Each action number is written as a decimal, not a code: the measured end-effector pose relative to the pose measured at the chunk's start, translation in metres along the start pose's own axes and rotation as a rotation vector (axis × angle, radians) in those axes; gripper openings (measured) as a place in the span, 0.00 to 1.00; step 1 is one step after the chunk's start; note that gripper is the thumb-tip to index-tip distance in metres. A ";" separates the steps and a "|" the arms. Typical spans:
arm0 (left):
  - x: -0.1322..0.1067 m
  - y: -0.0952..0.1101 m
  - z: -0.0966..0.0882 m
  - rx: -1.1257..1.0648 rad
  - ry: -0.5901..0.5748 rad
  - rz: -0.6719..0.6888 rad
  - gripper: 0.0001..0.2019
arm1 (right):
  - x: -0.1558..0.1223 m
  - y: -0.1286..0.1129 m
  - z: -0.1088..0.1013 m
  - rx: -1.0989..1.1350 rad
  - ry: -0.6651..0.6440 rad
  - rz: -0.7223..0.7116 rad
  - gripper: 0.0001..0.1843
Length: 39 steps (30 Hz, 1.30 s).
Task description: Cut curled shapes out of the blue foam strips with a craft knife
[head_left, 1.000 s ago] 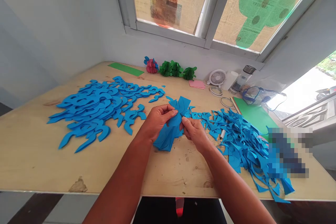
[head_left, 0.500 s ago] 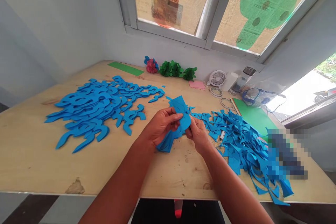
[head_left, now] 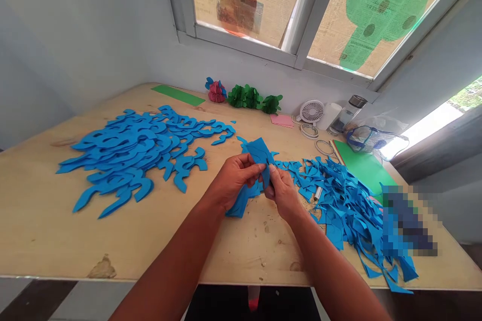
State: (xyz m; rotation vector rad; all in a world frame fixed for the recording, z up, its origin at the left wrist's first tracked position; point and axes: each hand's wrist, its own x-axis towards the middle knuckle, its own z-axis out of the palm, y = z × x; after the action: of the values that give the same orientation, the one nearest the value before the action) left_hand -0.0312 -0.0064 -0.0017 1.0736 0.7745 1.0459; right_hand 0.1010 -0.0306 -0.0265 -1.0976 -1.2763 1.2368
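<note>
Blue paper stack (head_left: 259, 153) being held just above the table (head_left: 150, 241), between the cut shapes (head_left: 139, 155) and the scraps (head_left: 346, 200) | left hand (head_left: 235, 180) gripping the stack, right hand (head_left: 280, 190) pinching its front sheet | seemingly peeling one piece loose, which is calling for a steady left-hand hold | forearms reaching forward, wrists angling inward

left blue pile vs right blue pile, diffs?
The left pile holds whole curved, hooked cutouts; the right pile holds jagged offcuts. The left pile lies flat, overlapped; the right pile is a loose tangle. The left pile's pieces look larger than the right pile's. Both are the same blue, on the table.
</note>
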 end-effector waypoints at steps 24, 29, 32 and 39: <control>-0.001 0.002 0.001 0.053 0.061 0.088 0.07 | 0.000 -0.004 0.004 0.171 0.001 0.081 0.28; -0.001 0.000 0.001 0.061 0.068 0.098 0.06 | -0.001 -0.005 0.005 0.196 -0.011 0.093 0.27; -0.002 0.001 0.001 0.053 0.072 0.097 0.05 | -0.001 -0.004 0.005 0.203 -0.021 0.099 0.26; -0.002 0.002 0.002 0.045 0.069 0.088 0.05 | 0.000 0.000 0.004 0.181 -0.021 0.050 0.26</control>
State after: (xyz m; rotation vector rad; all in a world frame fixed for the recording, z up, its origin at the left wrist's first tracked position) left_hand -0.0305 -0.0090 0.0011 1.1227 0.8158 1.1497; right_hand 0.0972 -0.0314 -0.0260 -0.9932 -1.1346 1.3759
